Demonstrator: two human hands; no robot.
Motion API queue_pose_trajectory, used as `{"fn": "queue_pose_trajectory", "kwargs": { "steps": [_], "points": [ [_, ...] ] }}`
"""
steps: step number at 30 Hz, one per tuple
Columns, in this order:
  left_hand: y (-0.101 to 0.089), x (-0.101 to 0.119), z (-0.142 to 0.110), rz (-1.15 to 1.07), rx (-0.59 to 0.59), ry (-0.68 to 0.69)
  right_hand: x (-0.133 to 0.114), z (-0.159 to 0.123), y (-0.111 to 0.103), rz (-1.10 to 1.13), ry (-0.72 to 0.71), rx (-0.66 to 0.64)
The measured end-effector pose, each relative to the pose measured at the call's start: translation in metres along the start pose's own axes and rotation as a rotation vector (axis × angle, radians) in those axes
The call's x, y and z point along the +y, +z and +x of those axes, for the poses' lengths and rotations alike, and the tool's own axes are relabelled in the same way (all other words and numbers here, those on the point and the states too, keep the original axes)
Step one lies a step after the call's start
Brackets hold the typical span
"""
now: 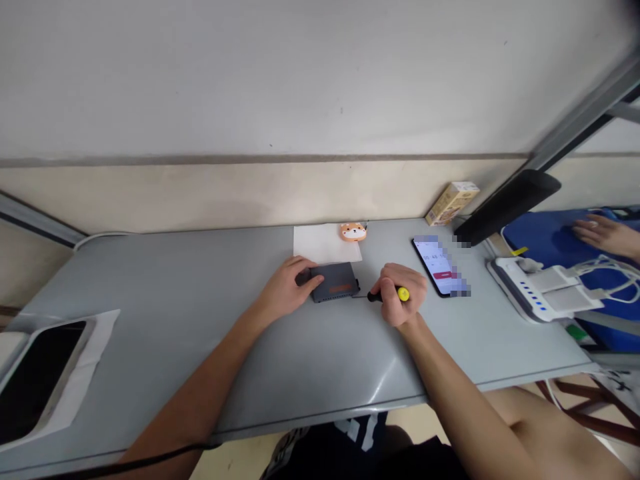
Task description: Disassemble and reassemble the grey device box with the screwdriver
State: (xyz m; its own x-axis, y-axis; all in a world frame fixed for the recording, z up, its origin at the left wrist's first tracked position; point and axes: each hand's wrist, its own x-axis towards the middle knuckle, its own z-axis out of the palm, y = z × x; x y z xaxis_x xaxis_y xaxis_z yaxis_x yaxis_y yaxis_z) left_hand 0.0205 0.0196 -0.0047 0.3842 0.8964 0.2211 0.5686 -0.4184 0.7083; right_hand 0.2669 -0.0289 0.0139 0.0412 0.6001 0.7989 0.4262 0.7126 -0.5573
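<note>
A small dark grey box (334, 279) with reddish lettering lies on the grey table. My left hand (287, 288) grips its left end, thumb on top and fingers behind. In my right hand (400, 293) is a screwdriver (403, 294) with a black and yellow handle, the fist wrapped round it. Its thin shaft points left, and the tip is at the box's lower right corner; whether it touches a screw I cannot make out.
Behind the box lie white paper (320, 243) and an orange animal-faced case (353, 232). Rightward are a phone (440, 267), a carton (453, 203), a black cylinder (510, 207) and a white charging dock (545, 290). Another person's hand (607, 233) rests beyond. A tablet-like device (43, 373) lies left.
</note>
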Motion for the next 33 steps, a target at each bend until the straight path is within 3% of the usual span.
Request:
{"fn": "queue_pose_trajectory", "kwargs": {
  "steps": [8, 19, 29, 33],
  "points": [
    [0.0029, -0.0049, -0.0007, 0.049, 0.014, 0.087, 0.0023, 0.0, -0.0029, 0.036, 0.04, 0.055],
    [0.0048, -0.0059, -0.0012, 0.124, 0.046, 0.171, 0.0013, 0.0008, -0.0021, 0.04, 0.083, 0.011],
    [0.0011, -0.001, -0.0016, 0.164, 0.239, 0.264, 0.0007, 0.0008, -0.0022, -0.013, 0.04, 0.016],
    [0.0004, 0.0017, -0.0016, 0.174, 0.272, 0.306, 0.0006, 0.0013, -0.0026, 0.033, 0.03, 0.106]
  ]
}}
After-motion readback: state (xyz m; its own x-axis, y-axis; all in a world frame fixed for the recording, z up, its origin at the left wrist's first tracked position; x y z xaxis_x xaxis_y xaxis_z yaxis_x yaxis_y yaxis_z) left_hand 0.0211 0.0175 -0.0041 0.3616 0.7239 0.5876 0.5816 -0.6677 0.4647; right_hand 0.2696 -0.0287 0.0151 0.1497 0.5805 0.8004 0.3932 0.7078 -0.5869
